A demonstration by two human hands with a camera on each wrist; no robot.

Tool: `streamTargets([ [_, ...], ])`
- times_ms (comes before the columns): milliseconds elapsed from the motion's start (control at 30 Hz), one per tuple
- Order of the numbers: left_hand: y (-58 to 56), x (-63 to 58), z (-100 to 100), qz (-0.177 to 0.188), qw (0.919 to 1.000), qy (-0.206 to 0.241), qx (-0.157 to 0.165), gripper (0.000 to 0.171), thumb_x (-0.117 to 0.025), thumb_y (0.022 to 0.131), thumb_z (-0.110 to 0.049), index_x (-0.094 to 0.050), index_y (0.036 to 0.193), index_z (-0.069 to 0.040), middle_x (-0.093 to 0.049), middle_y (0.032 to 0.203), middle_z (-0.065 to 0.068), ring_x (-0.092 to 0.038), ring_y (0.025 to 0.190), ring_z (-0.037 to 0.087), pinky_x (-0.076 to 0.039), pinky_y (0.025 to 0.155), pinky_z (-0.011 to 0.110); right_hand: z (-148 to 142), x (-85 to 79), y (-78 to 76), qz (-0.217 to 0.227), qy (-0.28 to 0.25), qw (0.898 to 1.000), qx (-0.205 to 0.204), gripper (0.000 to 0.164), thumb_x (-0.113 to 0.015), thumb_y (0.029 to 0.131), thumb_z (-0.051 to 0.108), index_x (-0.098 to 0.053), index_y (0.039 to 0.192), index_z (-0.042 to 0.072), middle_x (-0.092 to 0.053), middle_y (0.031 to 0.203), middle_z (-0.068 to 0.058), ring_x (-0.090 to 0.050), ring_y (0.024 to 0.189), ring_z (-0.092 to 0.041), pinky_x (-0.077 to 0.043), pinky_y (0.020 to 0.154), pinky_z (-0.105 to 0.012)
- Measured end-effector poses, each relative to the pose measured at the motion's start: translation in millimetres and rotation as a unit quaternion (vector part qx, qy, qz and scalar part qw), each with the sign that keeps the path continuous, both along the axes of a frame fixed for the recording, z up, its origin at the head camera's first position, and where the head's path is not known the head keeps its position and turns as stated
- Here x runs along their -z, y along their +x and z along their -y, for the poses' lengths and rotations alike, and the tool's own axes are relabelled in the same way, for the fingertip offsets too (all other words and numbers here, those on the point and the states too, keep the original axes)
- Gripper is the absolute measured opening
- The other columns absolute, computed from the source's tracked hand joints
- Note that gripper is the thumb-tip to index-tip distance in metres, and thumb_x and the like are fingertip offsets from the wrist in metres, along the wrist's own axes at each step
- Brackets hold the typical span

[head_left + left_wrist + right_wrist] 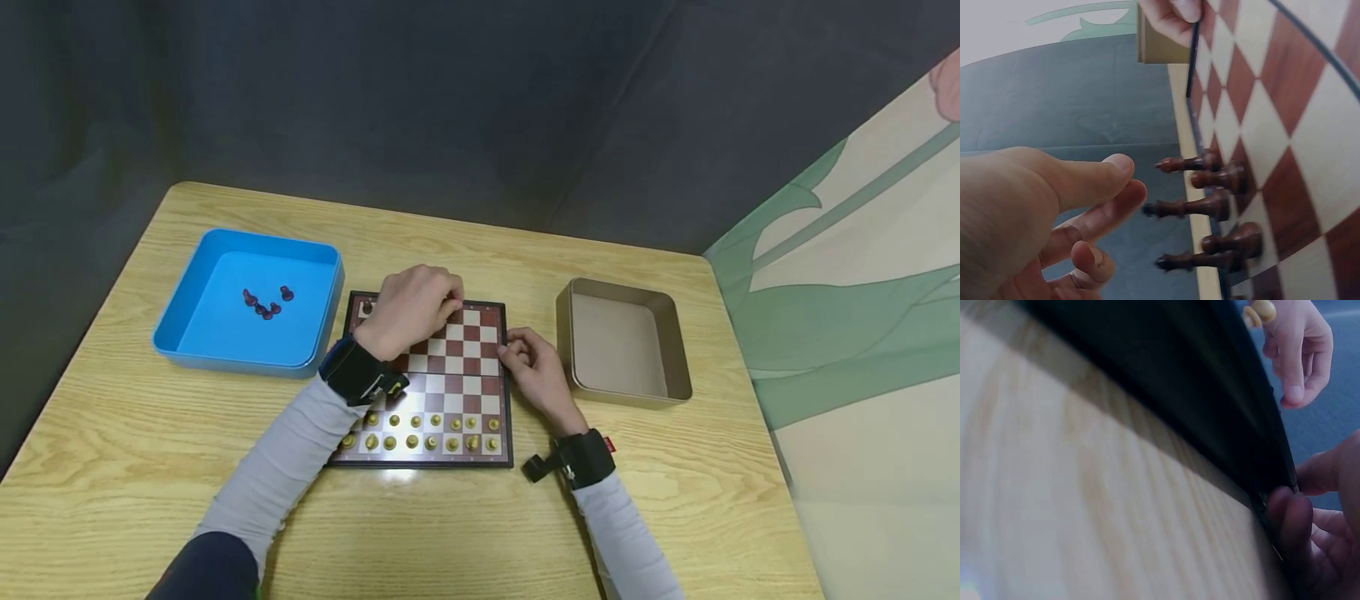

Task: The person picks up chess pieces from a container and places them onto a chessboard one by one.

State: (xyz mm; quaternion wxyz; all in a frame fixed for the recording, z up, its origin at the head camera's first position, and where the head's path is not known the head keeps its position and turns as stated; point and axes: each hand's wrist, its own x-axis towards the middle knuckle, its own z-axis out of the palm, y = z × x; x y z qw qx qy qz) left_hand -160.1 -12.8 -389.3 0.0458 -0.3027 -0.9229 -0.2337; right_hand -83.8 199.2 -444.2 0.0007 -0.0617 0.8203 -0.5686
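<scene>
the head view looks down from above, the wrist views tilted and close, all 3 sharing the chessboard (452, 383).

Gap between left hand (411, 310) and right hand (538, 375) passable; dark pieces (1216, 205) crowd left hand, blue tray (225, 312) left of both, tan box (615, 346) right.

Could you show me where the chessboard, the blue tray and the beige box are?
Chessboard (453, 385): head view, on bare squares near its middle.
Blue tray (242, 338): head view, on a bare part of its floor.
Beige box (617, 346): head view, on its inside floor.
</scene>
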Motion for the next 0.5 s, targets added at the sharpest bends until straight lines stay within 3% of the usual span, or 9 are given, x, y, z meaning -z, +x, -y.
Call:
streamTargets([
  [267, 5.4, -13.1, 14, -0.005, 0.9996, 0.024, -0.011, 0.006, -0.054, 0.084, -0.030, -0.059, 0.084, -0.026, -0.051, 0.080, -0.013, -0.041, 0.060, 0.008, -0.034, 0.045, 0.027, -3, 8.4, -2.1, 0.008, -0.001, 1.000, 0.002, 0.024, -0.056, 0.083, 0.006, -0.051, 0.102, -0.007, -0.051, 0.072, -0.018, -0.043, 0.057, -0.016, -0.038, 0.052, -0.021],
  [500, 4.5, -17.3, 39, -0.009, 0.9981, 0.044, -0.041, 0.008, -0.056, 0.084, -0.030, -0.062, 0.088, -0.026, -0.056, 0.090, -0.010, -0.045, 0.065, 0.008, -0.033, 0.043, 0.027, -14, 31.0, -10.9, -0.002, 0.004, 1.000, 0.007, 0.024, -0.058, 0.083, 0.013, -0.053, 0.102, 0.001, -0.051, 0.071, -0.010, -0.044, 0.057, -0.015, -0.038, 0.051, -0.022],
])
